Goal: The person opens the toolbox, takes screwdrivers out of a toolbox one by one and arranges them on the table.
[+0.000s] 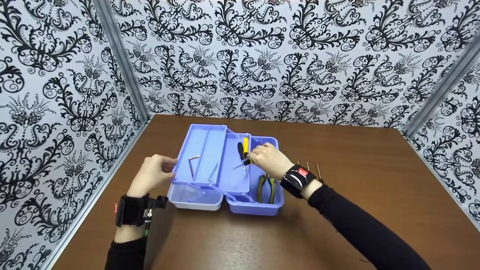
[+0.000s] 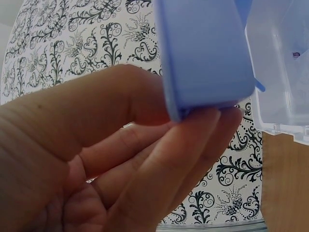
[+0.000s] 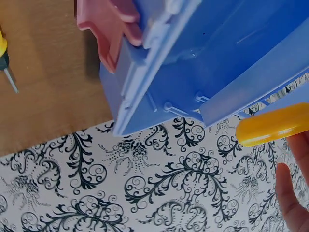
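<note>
A lilac-blue toolbox (image 1: 253, 210) stands with its cantilever trays spread to the left. My left hand (image 1: 153, 173) pinches the near left edge of the outer tray (image 1: 198, 140); the left wrist view shows fingers under that tray corner (image 2: 207, 58). Over the inner tray (image 1: 234, 180), my right hand (image 1: 270, 160) holds a small screwdriver (image 1: 246, 162), its shaft pointing left. The right wrist view shows its yellow handle (image 3: 273, 126). A yellow-handled screwdriver (image 1: 245, 145) and a black-handled tool (image 1: 240, 150) lie in the inner tray. Pliers (image 1: 260, 190) rest in the toolbox bottom.
Two hex keys, one copper-coloured (image 1: 191, 167) and one grey (image 1: 213, 171), lie in the outer tray. Several thin metal shafts (image 1: 318, 170) show on the table (image 1: 356, 165) right of the toolbox. A pink latch (image 3: 108, 24) hangs on its side. Patterned walls (image 1: 262, 67) surround the table.
</note>
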The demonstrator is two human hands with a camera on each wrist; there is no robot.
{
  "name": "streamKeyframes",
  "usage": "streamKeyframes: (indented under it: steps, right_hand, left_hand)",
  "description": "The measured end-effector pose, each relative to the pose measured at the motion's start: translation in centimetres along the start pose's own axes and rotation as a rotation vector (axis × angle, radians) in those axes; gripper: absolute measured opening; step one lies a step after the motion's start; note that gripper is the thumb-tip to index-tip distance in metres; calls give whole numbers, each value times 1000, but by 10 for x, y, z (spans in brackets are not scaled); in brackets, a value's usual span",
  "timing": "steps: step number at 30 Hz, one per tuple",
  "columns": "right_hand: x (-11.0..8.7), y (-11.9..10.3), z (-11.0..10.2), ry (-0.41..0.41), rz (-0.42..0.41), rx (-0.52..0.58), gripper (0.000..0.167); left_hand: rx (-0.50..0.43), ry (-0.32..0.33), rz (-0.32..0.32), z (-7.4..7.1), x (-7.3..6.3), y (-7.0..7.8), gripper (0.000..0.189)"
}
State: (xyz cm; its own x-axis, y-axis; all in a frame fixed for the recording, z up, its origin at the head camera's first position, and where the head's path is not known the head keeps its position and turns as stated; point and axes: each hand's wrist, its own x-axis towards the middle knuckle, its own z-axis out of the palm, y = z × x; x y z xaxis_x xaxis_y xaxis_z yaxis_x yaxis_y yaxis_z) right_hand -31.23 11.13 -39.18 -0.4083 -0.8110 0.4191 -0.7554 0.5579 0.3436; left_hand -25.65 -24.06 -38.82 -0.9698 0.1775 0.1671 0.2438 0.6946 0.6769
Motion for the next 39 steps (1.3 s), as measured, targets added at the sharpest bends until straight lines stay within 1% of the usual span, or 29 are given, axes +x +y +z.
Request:
streamKeyframes:
  steps: [4,7,11,18,23,29,32,36,39]
  right_hand:
    - [-7,4,-2,43,67,78,8]
    - [-13,6,-4,64,138,155,11]
    - [-21,8,-6,63,265,260,12]
    - [-34,18,-7,102,510,477,12]
    - [-44,28,-8,76,681,561,17]
    - [-63,39,-7,55,821,618,20]
    - [-73,45,-6,23,893,658,21]
    - [-89,54,-6,-27,959,700,23]
    - [-101,60,-7,-55,991,716,24]
  left_hand:
    - [-10,-4,0,1,0,0,42]
    - [-11,-8,-5,1,0,0,42]
    - [-11,-13,-9,1,0,1,41]
    - [5,6,-7,0,-1,3,39]
    - [11,12,-6,0,-2,5,39]
    - [11,13,-13,0,-2,4,40]
    - [8,9,-18,0,-1,3,41]
    - [-4,1,-28,1,-1,3,41]
    - [-7,-1,-33,1,-1,4,41]
